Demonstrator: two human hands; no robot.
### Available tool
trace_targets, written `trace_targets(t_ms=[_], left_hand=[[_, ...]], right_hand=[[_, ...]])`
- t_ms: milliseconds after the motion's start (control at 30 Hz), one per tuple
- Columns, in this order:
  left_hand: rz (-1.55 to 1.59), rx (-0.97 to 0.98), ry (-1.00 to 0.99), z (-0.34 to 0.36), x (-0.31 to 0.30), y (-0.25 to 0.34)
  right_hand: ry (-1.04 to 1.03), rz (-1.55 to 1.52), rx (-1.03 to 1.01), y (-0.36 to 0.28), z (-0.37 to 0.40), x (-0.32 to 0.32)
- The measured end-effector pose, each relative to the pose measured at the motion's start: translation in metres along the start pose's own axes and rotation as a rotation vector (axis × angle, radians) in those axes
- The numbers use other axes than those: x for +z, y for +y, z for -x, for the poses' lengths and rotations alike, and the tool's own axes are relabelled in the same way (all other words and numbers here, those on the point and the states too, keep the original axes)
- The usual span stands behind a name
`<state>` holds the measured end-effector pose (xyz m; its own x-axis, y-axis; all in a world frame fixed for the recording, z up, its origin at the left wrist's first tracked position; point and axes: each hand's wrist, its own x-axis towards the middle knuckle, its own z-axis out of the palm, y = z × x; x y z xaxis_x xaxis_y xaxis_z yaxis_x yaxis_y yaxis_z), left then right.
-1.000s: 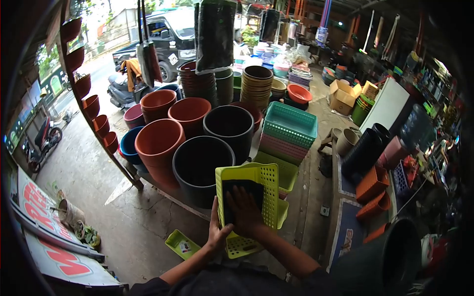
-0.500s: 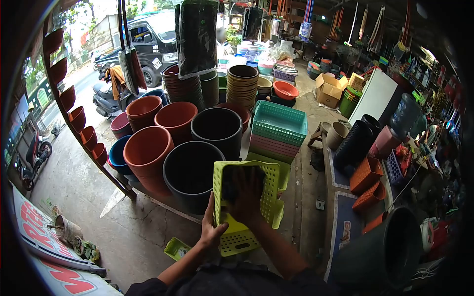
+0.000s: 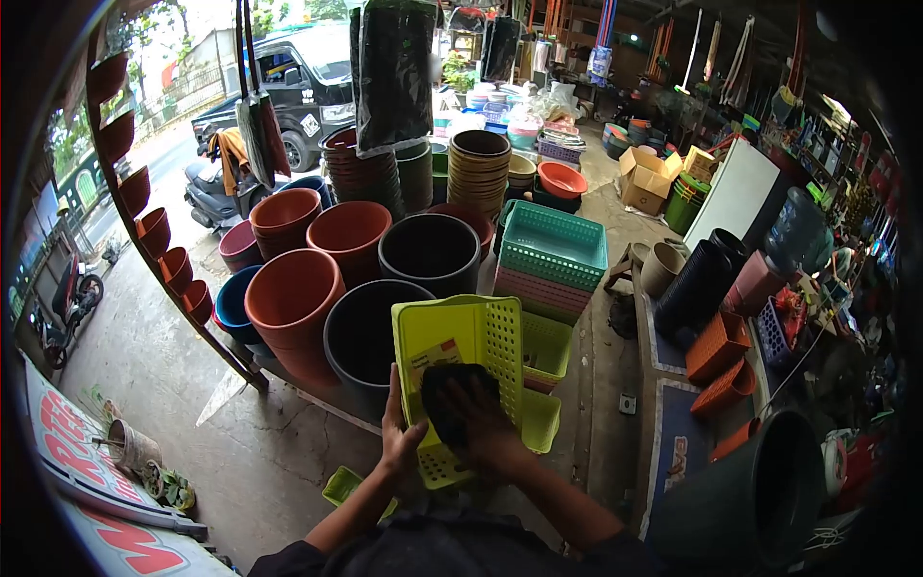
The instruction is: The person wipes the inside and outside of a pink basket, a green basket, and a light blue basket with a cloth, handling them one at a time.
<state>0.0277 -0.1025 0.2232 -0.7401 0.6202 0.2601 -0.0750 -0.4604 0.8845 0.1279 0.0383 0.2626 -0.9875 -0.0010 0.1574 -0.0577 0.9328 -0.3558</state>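
A yellow-green plastic basket with perforated sides is tilted up in front of me, its inside facing me. My left hand grips its left side, thumb over the rim. My right hand is inside the basket, fingers pressed on a bunched black cloth. A printed label shows on the inner wall just above the cloth. Behind the basket, more yellow-green baskets stand under a stack of teal baskets and pink ones.
Large black pots and terracotta-coloured pots stand close on the left. A small green tray lies on the floor below. On the right are orange baskets and a big dark bin. A wrapped black package hangs ahead.
The basket has turned and shifted slightly left, so its inner wall and label now show. My right hand has moved the cloth lower inside it. The view has shifted slightly.
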Motion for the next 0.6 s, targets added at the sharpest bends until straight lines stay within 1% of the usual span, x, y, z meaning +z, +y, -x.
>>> trace_targets(t_ms=[67,133,167,233,267,333,367,433,467,533,567,600], left_hand=[[0.012,0.025,0.019,0.0,0.0,-0.003],[-0.019,0.071,0.0,-0.003,-0.005,-0.005],[-0.025,0.073,-0.007,-0.005,-0.008,-0.005],[0.004,0.083,0.017,-0.005,-0.013,-0.003],[0.002,0.089,0.02,-0.005,-0.013,-0.001],[0.042,0.103,0.023,-0.001,-0.011,0.001],[0.043,0.109,0.025,0.0,-0.011,-0.002],[-0.02,0.243,0.02,0.0,-0.012,-0.007],[-0.021,0.246,0.023,0.001,-0.008,-0.004],[-0.02,0.269,0.062,0.005,0.004,0.003],[-0.022,0.271,0.068,0.006,0.004,0.002],[-0.049,0.268,0.066,0.007,0.004,0.0]], right_hand=[[-0.03,0.04,0.029,-0.002,0.003,-0.002],[-0.161,0.04,-0.129,-0.005,0.009,0.009],[-0.152,0.039,-0.128,-0.001,0.009,0.006],[-0.325,0.026,-0.106,0.007,0.013,-0.004],[-0.324,0.029,-0.113,0.006,0.012,-0.005],[-0.312,-0.049,0.051,0.003,0.013,-0.005],[-0.311,-0.044,0.047,0.004,0.015,0.004],[-0.179,-0.119,0.032,0.005,0.014,0.032],[-0.18,-0.117,0.028,0.004,0.007,0.035],[-0.442,-0.55,-0.031,-0.002,-0.004,0.035],[-0.447,-0.549,-0.036,-0.008,-0.001,0.034],[-0.456,-0.768,0.29,-0.033,0.004,0.005]])
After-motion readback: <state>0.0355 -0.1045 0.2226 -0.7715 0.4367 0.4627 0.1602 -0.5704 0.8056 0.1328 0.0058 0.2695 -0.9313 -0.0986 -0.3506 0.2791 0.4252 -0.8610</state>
